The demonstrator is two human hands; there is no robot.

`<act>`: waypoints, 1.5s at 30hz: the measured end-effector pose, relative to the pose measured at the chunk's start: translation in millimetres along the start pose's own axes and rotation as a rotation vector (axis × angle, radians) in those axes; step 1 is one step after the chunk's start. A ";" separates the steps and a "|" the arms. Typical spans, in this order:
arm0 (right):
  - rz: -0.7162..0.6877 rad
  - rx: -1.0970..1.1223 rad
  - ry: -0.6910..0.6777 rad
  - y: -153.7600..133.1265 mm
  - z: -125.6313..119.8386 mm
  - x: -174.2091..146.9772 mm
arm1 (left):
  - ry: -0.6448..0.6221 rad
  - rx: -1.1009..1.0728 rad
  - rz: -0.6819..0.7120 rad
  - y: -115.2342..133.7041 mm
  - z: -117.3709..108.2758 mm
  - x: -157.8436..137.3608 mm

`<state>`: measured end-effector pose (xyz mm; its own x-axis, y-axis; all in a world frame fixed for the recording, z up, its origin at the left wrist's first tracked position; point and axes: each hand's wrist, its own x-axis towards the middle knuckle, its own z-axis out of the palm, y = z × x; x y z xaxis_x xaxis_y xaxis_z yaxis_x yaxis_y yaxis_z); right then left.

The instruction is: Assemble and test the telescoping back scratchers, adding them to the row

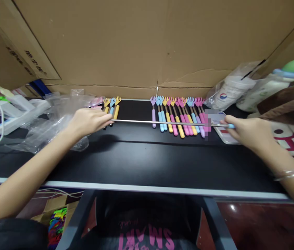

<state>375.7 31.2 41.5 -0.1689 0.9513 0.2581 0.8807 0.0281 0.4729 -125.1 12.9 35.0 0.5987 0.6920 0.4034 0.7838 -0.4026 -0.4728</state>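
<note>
A telescopic back scratcher (139, 121) is stretched out level above the black table, its thin metal rod spanning both hands. My left hand (91, 121) is closed around the rod's left end and hides whatever is there. My right hand (251, 132) grips the other end, where a bit of light blue shows between the fingers. Behind the rod lies a row of short back scratchers (179, 119) in purple, blue, yellow and pink, claws toward the cardboard. A smaller group of yellow and blue back scratchers (117, 110) lies beside my left hand, partly covered by it.
Clear plastic bags (60, 118) and a white power strip (19, 116) with cables are at the left. A phone (227, 135), a bagged cup (234, 90) and a bottle (269, 90) stand at the right. Cardboard (126, 45) walls the back. Below is a box of colourful pieces (57, 225).
</note>
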 end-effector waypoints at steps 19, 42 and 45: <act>-0.275 0.212 0.138 -114.3 -60.6 -6.5 | 0.008 -0.239 0.036 112.5 -35.9 61.6; -0.346 0.321 0.129 -142.8 -59.4 -7.9 | -0.089 -0.368 0.042 132.7 -33.9 72.8; -0.353 0.330 0.142 -142.1 -59.2 -8.4 | -0.038 -0.341 0.063 128.7 -32.3 72.8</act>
<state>225.8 1.0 21.9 -0.5201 0.8155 0.2537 0.8481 0.4579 0.2666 24.7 -7.9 28.9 0.6465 0.6783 0.3492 0.7590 -0.6182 -0.2044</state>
